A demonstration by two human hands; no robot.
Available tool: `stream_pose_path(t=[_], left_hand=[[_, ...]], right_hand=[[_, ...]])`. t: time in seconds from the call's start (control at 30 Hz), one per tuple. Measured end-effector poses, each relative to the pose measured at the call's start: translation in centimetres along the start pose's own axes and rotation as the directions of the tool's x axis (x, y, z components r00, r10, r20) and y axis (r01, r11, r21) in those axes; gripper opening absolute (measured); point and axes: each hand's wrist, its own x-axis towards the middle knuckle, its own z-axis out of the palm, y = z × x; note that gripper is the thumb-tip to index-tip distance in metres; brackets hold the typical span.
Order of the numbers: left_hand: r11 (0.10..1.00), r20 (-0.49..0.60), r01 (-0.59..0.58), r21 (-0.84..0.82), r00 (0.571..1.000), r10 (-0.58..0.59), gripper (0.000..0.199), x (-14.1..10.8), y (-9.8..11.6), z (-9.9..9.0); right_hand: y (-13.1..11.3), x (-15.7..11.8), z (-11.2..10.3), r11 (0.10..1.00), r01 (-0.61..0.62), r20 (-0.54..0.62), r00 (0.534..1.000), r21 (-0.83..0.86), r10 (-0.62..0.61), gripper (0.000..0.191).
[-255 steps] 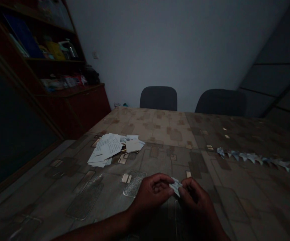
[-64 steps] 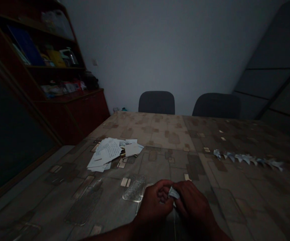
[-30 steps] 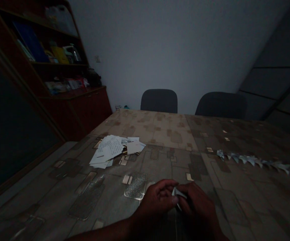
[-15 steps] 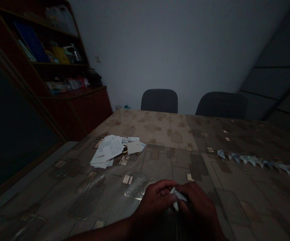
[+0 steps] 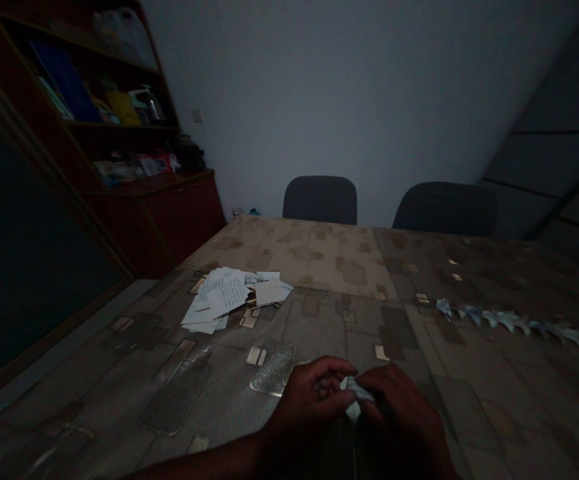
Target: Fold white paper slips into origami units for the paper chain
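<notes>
Pinching a small folded paper between them, the left hand and the right hand meet over the near part of a patterned worktop. Left fingers: loosely curled, with the thumb pressed toward the paper's left end. Right fingers: bent and closed over its right end — their tips partly hidden in shadow. One white corner of the paper points downward between the hands. Beyond and to the left lies a loose, overlapping pile of paper sheets, some bearing printed text. To the right — well apart from the hands — extends a row of pointed folded-paper pieces. Two dark chairs stand behind the far edge.
</notes>
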Motion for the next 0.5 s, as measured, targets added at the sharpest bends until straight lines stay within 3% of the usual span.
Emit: stream_pose_path(t=[0.23,0.5], left_hand=[[0.992,-0.07,-0.001,0.123,0.998,0.01,0.025,-0.2,-0.17,0.09],[0.981,-0.119,-0.008,0.194,0.992,0.031,0.018,-0.41,0.56,0.43]], right_hand=[[0.17,-0.73,0.22,0.998,-0.044,-0.023,0.999,0.035,0.045,0.019],[0.04,-0.61,0.0,0.999,-0.01,0.011,1.0,0.038,0.01,0.012]])
